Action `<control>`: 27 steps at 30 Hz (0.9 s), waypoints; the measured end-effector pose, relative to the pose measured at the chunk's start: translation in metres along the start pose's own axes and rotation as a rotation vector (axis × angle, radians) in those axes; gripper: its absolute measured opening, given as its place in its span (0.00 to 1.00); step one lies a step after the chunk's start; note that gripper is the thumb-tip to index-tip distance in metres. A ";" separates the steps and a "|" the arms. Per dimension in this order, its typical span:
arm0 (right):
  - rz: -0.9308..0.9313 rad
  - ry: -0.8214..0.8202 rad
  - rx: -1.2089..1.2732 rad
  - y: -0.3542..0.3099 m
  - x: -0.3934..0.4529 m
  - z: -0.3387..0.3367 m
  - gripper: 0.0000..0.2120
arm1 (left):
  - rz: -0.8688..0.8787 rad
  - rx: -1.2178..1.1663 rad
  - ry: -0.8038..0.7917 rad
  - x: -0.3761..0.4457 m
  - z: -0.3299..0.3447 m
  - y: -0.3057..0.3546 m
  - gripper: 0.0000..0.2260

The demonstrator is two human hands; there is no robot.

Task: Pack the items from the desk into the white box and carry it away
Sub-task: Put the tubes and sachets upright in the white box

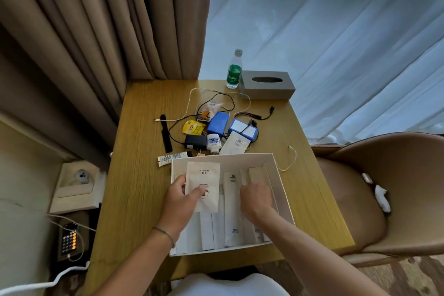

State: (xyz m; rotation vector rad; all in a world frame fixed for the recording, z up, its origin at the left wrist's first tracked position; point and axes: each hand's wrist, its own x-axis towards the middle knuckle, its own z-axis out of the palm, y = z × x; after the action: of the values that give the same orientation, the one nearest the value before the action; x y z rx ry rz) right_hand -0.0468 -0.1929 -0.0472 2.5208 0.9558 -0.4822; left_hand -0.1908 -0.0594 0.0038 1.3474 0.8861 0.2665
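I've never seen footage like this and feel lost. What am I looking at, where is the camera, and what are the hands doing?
There is no machine here: a person wears a wide-angle camera on the head, looking down at their own bare hands. On the wooden desk stands an open white cardboard box already holding pale paper packets. The left hand holds a beige paper sachet over the box; the right hand reaches inside. Behind lie two blue battery packs, cables, a yellow tea bag and a green-labelled water bottle.

Brown curtains, sheer drapes, tan chair.
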 end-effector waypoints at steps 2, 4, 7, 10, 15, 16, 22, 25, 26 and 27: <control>-0.022 -0.022 -0.049 -0.003 0.002 0.002 0.08 | -0.009 0.034 -0.006 -0.001 -0.001 -0.004 0.07; -0.042 -0.050 -0.080 -0.008 0.004 0.004 0.08 | -0.019 0.070 -0.014 -0.002 -0.001 -0.008 0.07; -0.073 -0.084 -0.096 -0.014 0.006 0.011 0.07 | -0.010 0.103 -0.022 -0.001 0.000 -0.011 0.10; -0.112 -0.105 -0.104 -0.013 0.007 0.020 0.09 | 0.009 0.190 -0.039 0.004 0.000 -0.011 0.14; -0.142 -0.136 -0.041 0.000 0.006 0.019 0.09 | 0.047 0.467 -0.092 0.011 0.006 -0.014 0.22; -0.136 -0.120 0.003 0.004 0.006 0.016 0.09 | 0.072 0.523 -0.099 0.014 0.009 -0.015 0.21; -0.049 0.090 0.300 0.031 -0.006 0.002 0.07 | 0.073 0.767 -0.194 0.027 0.039 -0.026 0.16; -0.066 0.152 0.368 0.039 -0.015 -0.002 0.08 | -0.004 0.855 -0.296 0.033 0.048 -0.036 0.15; -0.067 0.164 0.386 0.040 -0.017 -0.004 0.09 | -0.023 0.878 -0.318 0.035 0.050 -0.039 0.14; -0.067 0.174 0.402 0.041 -0.019 -0.005 0.09 | -0.038 0.889 -0.331 0.035 0.052 -0.042 0.11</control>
State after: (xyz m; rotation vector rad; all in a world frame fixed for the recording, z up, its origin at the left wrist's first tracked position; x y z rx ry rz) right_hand -0.0312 -0.2294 -0.0246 2.9371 1.1024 -0.5261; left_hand -0.1452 -0.0854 -0.0506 2.1069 0.7641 -0.4309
